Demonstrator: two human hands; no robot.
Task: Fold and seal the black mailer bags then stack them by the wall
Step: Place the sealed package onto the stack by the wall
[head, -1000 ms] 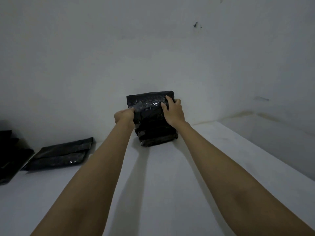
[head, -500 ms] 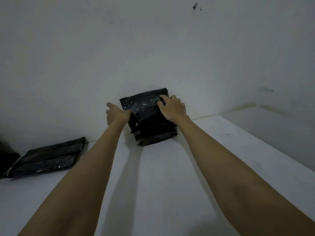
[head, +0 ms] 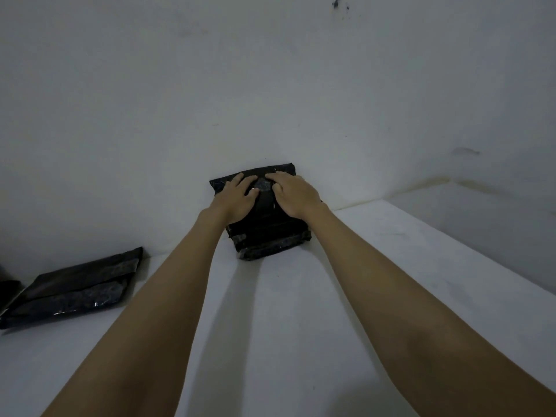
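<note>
We count two hands, left hand [head: 234, 197] and right hand [head: 293, 194]. One stack of black mailer bags [head: 272, 236] at the wall; layer count unclear. One separate mailer bag [head: 75, 288] at left. One dark item [head: 7, 293], cropped, unidentifiable.

A bare, dim packing corner, more like a storeroom or a plain back room than a furnished home space. A scuffed white wall [head: 270, 85] with dark marks rises right behind the left hand [head: 233, 195] and right hand [head: 293, 192]. Under them runs a plain white surface [head: 301, 311]. Stacked black mailer bags [head: 270, 239] sit beneath the hands, and more mailer bags [head: 75, 284] lie well to the left of the left hand.
</note>
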